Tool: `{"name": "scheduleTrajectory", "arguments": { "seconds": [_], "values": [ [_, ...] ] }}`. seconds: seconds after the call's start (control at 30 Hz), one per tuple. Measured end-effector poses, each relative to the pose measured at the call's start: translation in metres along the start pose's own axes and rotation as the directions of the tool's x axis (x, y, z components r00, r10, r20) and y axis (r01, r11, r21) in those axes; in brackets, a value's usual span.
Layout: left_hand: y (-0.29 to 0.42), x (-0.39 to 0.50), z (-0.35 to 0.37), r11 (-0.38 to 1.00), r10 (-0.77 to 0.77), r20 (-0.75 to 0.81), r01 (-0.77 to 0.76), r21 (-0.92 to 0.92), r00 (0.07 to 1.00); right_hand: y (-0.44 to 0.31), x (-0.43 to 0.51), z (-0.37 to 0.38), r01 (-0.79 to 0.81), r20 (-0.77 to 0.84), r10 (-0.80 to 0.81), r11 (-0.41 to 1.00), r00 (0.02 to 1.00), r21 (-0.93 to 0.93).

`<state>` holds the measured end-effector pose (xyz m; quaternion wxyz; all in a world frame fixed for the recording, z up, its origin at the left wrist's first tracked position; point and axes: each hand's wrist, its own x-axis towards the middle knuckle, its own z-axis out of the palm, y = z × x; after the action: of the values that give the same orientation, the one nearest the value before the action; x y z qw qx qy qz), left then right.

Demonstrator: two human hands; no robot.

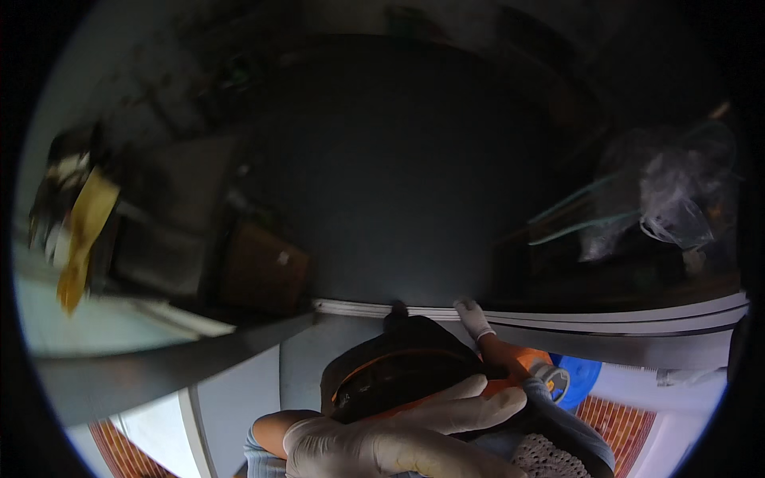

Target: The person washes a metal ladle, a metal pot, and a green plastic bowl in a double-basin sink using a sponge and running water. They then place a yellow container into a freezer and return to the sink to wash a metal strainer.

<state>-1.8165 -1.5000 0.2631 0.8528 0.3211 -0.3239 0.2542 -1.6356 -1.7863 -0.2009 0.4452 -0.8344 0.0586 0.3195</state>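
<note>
My left hand (394,439), in a white glove, reaches across the front of my body with its fingers apart and nothing visible in it. It is in front of a black bag (394,370) with an orange zip, which covers part of my front. My right hand (473,318), gloved too, is further forward, beside the pale metal sliding-door track (412,312) at the threshold. Whether its fingers grip or only touch the track cannot be made out. The dark tip of a shoe (397,309) shows by the track.
Beyond the track lies a dark floor (394,191). A brown box (263,266) and a yellow strip (89,233) are at left. Clear plastic bags (675,197) hang or lie at right. Behind me are a blue plastic container (580,373) and red tiles (615,421).
</note>
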Motion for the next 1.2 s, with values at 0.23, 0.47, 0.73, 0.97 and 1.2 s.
{"name": "scheduleTrajectory", "arguments": {
  "seconds": [0.23,0.47,0.73,0.97,1.2],
  "values": [
    [-0.118,0.146,-0.052,0.936,-0.350,-0.033,0.351,0.009,0.936,-0.018,0.105,-0.138,0.043,-0.313,0.045,0.962,0.949,0.268],
    [-0.241,0.228,-0.166,0.980,0.028,0.029,-0.021,-0.200,0.999,-0.007,0.214,-0.133,-0.084,-0.250,0.114,0.988,0.962,0.126],
    [-0.342,0.404,-0.301,0.902,0.271,0.035,-0.241,-0.357,0.962,-0.182,0.342,-0.202,-0.246,-0.200,0.249,0.968,0.948,0.044],
    [-0.412,0.541,-0.476,0.976,-0.183,-0.102,0.168,-0.141,0.978,-0.204,0.488,-0.247,-0.145,-0.167,0.135,0.988,0.977,-0.049],
    [-0.509,0.565,-0.757,0.679,-0.255,-0.673,0.624,0.387,0.694,-0.264,0.646,-0.289,-0.263,-0.025,0.263,0.941,0.964,-0.216]
  ]
}}
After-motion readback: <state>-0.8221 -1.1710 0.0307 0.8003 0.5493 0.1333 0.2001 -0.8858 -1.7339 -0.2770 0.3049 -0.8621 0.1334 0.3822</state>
